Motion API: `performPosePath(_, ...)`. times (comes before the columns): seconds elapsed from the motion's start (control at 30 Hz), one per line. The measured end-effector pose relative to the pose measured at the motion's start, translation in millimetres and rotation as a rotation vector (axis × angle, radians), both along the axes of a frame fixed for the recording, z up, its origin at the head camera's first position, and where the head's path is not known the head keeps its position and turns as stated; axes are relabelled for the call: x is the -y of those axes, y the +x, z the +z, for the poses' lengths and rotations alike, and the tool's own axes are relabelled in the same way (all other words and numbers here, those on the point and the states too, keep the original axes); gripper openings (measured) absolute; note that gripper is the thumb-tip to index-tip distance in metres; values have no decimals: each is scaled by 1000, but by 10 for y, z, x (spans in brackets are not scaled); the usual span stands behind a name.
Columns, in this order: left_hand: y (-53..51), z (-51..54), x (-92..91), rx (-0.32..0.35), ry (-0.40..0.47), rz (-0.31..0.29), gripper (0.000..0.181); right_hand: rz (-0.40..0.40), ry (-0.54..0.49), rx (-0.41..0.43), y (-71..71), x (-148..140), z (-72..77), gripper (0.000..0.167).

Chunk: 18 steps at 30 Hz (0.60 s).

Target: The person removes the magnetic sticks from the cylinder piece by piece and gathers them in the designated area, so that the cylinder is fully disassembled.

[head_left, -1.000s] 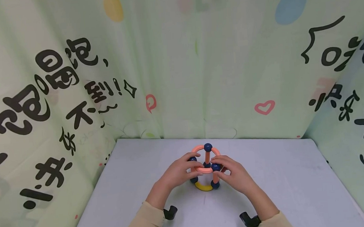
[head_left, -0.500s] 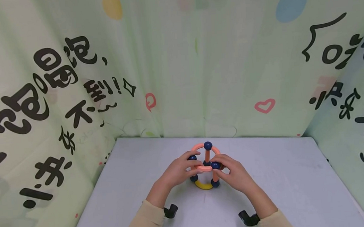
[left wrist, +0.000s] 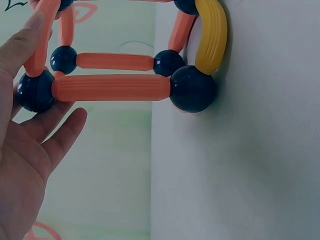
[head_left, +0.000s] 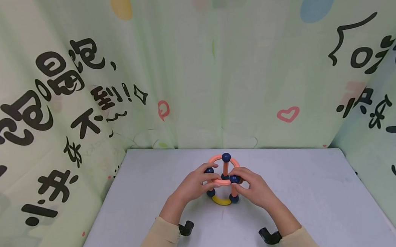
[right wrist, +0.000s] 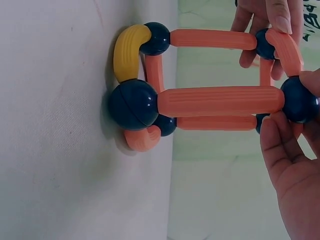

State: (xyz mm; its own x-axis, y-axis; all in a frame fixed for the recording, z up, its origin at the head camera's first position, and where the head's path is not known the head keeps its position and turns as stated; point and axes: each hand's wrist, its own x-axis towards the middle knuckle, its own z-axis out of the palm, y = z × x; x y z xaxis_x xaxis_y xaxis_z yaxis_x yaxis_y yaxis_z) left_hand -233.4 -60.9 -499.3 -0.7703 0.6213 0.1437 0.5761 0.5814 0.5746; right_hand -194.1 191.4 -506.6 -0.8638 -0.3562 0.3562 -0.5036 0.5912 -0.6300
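A toy frame of navy balls and coral rods stands on the white table. Its lower ring has one yellow curved rod, and upright coral rods link it to the upper ring. At the frame's left, my left hand grips the upper ring. Its thumb lies on a curved coral rod, with other fingers behind a navy ball. My right hand pinches the front-right upper ball between thumb and fingers. The top back ball is untouched. Hands partly hide the upper ring's sides.
A pale green printed curtain surrounds the table at the back and both sides. Beige sleeves cover both forearms. Black angled pieces sit by the wrists.
The head view has tilted slightly down, so the scene sits a little higher. Both hands keep about the same place on the toy frame, which stays put.
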Motion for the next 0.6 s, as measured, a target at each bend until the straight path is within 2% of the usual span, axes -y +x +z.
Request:
performPosePath(0.2, -15, -19, 20, 19, 0, 5, 29, -22, -2, -16, 10, -46, 12, 34)
performPosePath(0.47, -16, -30, 33, -7, -22, 13, 24, 11, -21, -43, 6, -62, 1, 36)
performPosePath(0.6, -16, -42, 29, -11, -19, 18, 30, 9, -38, -74, 0, -58, -37, 37)
